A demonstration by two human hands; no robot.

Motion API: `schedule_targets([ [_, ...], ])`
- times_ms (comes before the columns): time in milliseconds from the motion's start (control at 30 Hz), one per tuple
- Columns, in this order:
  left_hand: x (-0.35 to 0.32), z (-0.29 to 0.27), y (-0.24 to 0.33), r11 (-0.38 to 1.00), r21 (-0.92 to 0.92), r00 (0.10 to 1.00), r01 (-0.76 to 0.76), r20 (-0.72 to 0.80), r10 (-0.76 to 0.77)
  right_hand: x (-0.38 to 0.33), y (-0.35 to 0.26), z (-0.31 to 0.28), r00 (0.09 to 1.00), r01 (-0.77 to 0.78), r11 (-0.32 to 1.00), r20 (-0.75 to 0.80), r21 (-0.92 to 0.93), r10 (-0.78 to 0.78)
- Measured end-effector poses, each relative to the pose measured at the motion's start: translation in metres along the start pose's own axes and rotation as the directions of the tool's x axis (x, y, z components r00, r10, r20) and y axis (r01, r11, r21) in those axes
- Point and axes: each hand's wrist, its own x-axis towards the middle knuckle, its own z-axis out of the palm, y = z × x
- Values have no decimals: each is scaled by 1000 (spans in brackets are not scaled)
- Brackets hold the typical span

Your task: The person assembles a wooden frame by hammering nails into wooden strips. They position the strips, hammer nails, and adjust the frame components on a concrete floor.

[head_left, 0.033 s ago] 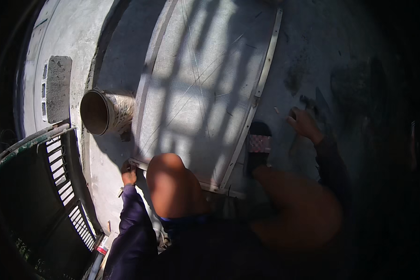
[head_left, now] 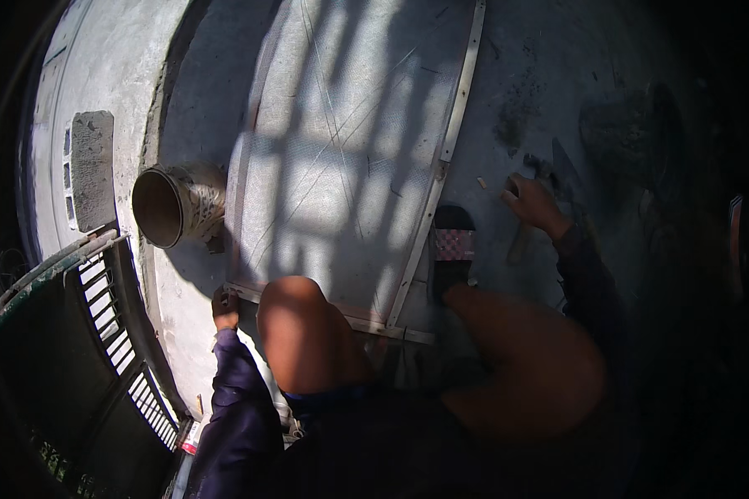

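1. At the far left a dark metal gate (head_left: 100, 349) with pale slats stands beside the edge of the concrete floor (head_left: 516, 66).
2. Above it, a grey concrete block (head_left: 91, 166) lies flat on a raised ledge.
3. A short, wide pipe section (head_left: 175, 205) lies on its side on the floor, its open mouth turned to the left, just beside the left edge of the mesh frame.
4. The left hand (head_left: 225, 306) reaches out from a dark blue sleeve and rests at the near left corner of the mesh frame (head_left: 349, 166). Its grip looks closed around the frame's corner, but the fingers are in shadow and I cannot tell how tightly.
5. The mesh frame, a large rectangular screen of fine grey mesh edged with pale wooden battens, lies flat on the floor in the middle, striped by sun and shadow.
6. The person's bare left knee (head_left: 304, 333) overlaps the frame's near edge.
7. A foot in a dark sandal (head_left: 453, 245) with a checked strap stands on the floor touching the frame's right batten.
8. The right hand (head_left: 534, 204) is on the floor to the right of the frame, well apart from it, fingers curled over a pale wooden handle (head_left: 520, 241); what the handle belongs to is lost in shadow, and the grip seems closed on it.
9. Dark debris (head_left: 516, 125) marks the floor beyond that hand.
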Motion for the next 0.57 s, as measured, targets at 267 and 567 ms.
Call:
schedule_targets([
  [267, -14, 16, 133, 652, 674, 877, 346, 15, -481, -97, -1, -49, 964, -241, 971, 124, 11, 237],
  [567, -194, 5, 392, 932, -121, 711, -341, 615, 340, -361, -19, -79, 801, -593, 798, 175, 108, 572],
])
